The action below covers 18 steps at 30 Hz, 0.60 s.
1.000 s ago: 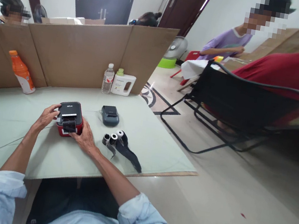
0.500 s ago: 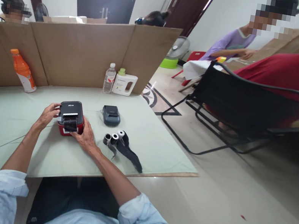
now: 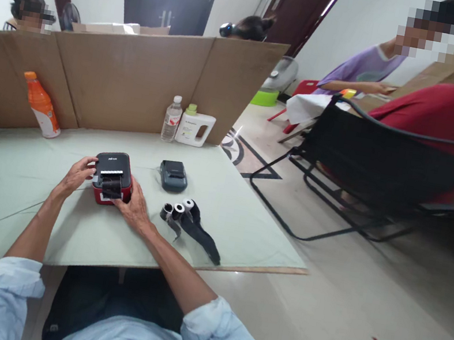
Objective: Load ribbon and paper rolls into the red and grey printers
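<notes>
A small red printer with a black lid sits on the pale green tabletop in front of me. A strip of black tape hangs out of its front slot. My left hand grips the printer's left side with curled fingers. My right hand rests against its right front corner, fingers pressed to the casing. To the right lie three small rolls with a black strip trailing toward the table edge. A dark grey printer stands behind them.
A folded cardboard screen walls the table's back. Against it stand an orange drink bottle, a water bottle and a white jug. A black folding chair stands to the right. Other people sit behind the screen and at right.
My head has turned slightly, shifting the scene a little rightward. Both hands stay on the red printer in nearly the same grip.
</notes>
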Tool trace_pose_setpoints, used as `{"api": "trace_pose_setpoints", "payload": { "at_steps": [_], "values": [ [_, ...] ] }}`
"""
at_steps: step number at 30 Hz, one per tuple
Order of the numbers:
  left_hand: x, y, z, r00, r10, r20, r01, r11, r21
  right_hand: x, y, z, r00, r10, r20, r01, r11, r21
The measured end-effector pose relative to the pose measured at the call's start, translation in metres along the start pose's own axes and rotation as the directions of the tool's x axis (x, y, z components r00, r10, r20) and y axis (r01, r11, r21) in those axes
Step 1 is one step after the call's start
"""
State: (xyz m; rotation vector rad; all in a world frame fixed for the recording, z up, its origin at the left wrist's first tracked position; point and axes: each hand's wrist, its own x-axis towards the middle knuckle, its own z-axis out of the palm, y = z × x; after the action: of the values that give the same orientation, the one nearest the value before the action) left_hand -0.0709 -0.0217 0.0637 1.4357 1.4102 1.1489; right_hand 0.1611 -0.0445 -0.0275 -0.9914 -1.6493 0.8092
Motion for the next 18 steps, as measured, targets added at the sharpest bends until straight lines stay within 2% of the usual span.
{"api": "trace_pose_setpoints", "payload": {
  "at_steps": [10, 12, 18],
  "values": [
    [-0.009, -0.008, 0.001, 0.998, 0.041, 0.05, -0.042, 0.999, 0.008, 0.0, 0.002, 0.0, 1.0, -0.018, -0.002, 0.018, 1.0, -0.005],
    [-0.012, -0.012, 0.007, 0.999, 0.047, 0.024, -0.047, 0.999, 0.027, 0.0, 0.002, 0.0, 1.0, -0.025, -0.005, 0.025, 1.0, -0.005],
    [-0.025, -0.027, 0.034, 0.979, 0.161, -0.127, -0.148, 0.983, 0.105, 0.0, 0.006, 0.001, 0.998, -0.058, -0.029, 0.058, 0.998, -0.001]
  ]
}}
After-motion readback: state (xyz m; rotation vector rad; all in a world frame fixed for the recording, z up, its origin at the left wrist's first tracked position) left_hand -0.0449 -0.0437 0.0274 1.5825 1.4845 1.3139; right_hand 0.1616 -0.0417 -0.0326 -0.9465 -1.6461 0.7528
